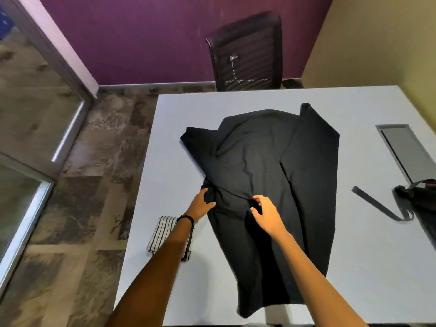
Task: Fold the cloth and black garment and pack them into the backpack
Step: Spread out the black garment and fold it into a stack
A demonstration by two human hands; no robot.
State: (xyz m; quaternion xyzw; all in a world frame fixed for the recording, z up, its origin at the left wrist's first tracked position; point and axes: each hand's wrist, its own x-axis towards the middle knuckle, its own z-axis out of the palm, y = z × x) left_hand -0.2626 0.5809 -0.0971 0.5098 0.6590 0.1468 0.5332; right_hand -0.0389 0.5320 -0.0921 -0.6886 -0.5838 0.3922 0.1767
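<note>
A black garment (264, 166) lies spread over the middle of the white table (368, 267), one end hanging past the near edge. My left hand (201, 205) grips a bunched fold at the garment's left edge. My right hand (265, 212) pinches the fabric a little to the right of that. A folded black-and-white striped cloth (162, 232) lies by the table's left edge, partly under my left forearm. The dark backpack (417, 197) sits at the table's right edge, cut off by the frame, with a grey strap (377, 204) trailing toward the garment.
A grey cable hatch (405, 149) is set into the table at the right. A black mesh office chair (247, 53) stands behind the far edge, against a purple wall. Patterned floor and a glass partition lie to the left.
</note>
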